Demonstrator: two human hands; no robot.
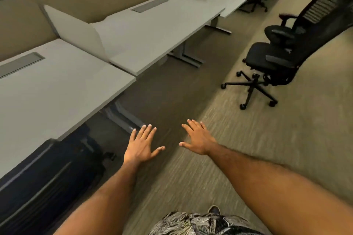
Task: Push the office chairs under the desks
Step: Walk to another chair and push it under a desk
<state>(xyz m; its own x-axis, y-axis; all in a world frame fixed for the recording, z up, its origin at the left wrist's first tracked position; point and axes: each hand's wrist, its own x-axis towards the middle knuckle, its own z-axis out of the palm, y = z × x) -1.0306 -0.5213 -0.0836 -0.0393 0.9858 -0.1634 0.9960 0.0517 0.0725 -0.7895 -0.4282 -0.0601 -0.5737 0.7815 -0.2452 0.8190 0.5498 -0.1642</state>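
The black mesh-backed office chair on castors stands out on the carpet, well clear of the pale grey desk. Left hand and right hand hover spread, holding nothing. A lopsided shove could swing it into the desk's metal leg.

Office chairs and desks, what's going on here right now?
A person is tidying chairs in an office. Both hands, left hand and right hand, are open, spread over the carpet, holding nothing. One dark chair sits tucked under the nearest desk. A black office chair stands out in the aisle, well clear of the middle desk, not yet pushed in.
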